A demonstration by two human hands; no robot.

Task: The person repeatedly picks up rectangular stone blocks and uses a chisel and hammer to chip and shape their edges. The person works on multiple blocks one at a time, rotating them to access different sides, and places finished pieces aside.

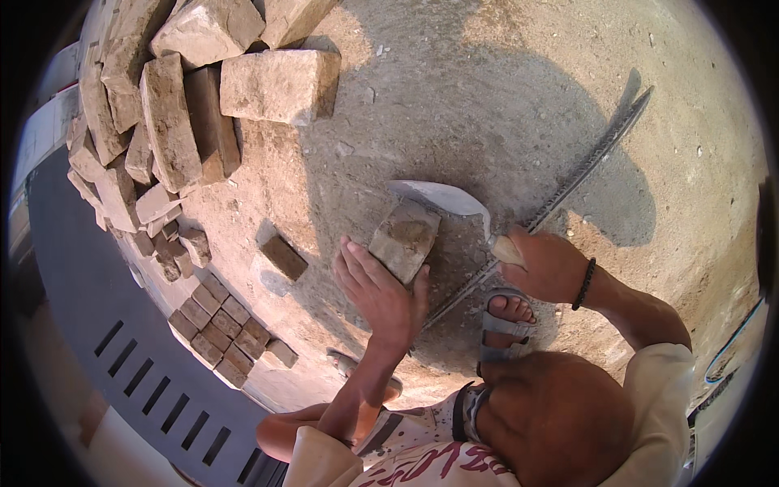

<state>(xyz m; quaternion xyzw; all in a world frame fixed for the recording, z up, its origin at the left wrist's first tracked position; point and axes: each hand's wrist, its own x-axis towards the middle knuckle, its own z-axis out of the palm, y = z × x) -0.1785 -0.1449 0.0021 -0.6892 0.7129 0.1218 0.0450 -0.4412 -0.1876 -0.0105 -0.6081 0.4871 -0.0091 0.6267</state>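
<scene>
My left hand [381, 292] is against the near side of a small, rough stone block [406, 243] on the sandy ground. Its fingers lie along the block's left side and the thumb is at its right corner. My right hand [548, 264] is closed round the pale handle of a trowel [445, 197]. The trowel's metal blade points left, just beyond the block's far edge. Whether the blade touches the block I cannot tell. A long ribbed metal bar [580, 170] runs diagonally beneath my right hand and past the block.
Large rough blocks [276, 85] lie piled at the far left. A single small block [283, 258] is left of my left hand. Several paving blocks [221, 325] sit in neat rows near a dark slotted surface [154, 381]. My sandalled foot [505, 325] is close to the bar.
</scene>
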